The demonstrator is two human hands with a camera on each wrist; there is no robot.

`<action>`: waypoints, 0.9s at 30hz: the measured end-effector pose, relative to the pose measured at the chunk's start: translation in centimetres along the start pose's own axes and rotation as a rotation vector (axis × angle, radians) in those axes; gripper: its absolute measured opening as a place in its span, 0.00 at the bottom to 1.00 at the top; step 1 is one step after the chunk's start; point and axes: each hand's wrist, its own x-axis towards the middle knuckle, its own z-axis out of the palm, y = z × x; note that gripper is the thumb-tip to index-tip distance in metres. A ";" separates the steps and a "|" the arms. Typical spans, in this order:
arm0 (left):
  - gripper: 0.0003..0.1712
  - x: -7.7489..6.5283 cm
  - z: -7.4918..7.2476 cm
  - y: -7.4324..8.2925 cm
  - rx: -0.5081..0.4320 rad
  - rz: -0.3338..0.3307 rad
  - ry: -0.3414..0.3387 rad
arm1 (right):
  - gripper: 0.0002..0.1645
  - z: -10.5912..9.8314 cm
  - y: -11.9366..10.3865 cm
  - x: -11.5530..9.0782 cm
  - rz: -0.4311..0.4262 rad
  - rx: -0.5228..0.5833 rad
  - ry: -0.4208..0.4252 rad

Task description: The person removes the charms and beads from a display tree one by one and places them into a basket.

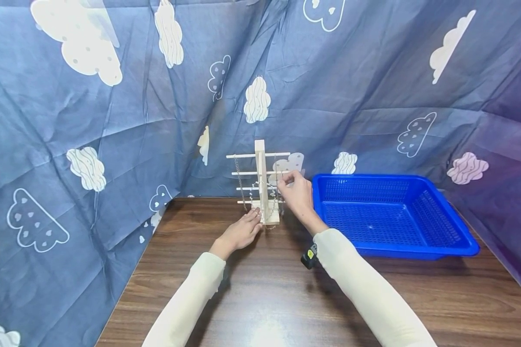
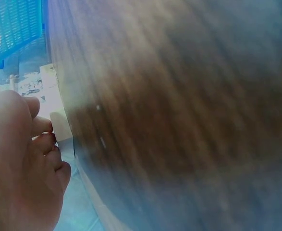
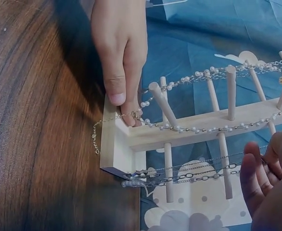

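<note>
A pale wooden jewellery stand [image 1: 260,183] stands upright on the table, with rows of round pegs on its post. Necklaces hang from the pegs: a pearl-bead necklace [image 3: 217,129] and several thin metal chains [image 3: 198,176]. My left hand [image 1: 242,229] rests on the stand's base [image 3: 122,149], its fingers fairly straight and pressing on the wood. At the right-side pegs, my right hand [image 1: 297,193] pinches a thin chain between thumb and fingers; its fingertips [image 3: 250,166] partly hide the chain. A fine chain end [image 3: 95,137] drapes over the front of the base.
A blue plastic basket [image 1: 417,253] stands on the table right of the stand, close to my right forearm. Behind everything hangs a dark blue cloth [image 1: 351,96] with cloud prints. The wooden table [image 1: 243,289] reflects light near the front.
</note>
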 end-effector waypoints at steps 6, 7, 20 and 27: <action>0.32 0.1 0.1 0.0 -0.006 -0.001 0.007 | 0.13 0.0 -0.2 0.1 0.004 0.015 0.005; 0.33 0.1 0.1 0.0 -0.009 -0.003 0.008 | 0.13 0.0 -0.2 0.1 0.007 0.015 0.005; 0.34 -0.3 0.1 0.0 -0.024 -0.001 -0.012 | 0.13 -0.3 -0.3 0.1 0.020 0.009 0.067; 0.33 -0.2 -0.1 0.1 -0.005 0.001 -0.013 | 0.10 -0.4 -0.4 0.5 -0.015 0.083 0.134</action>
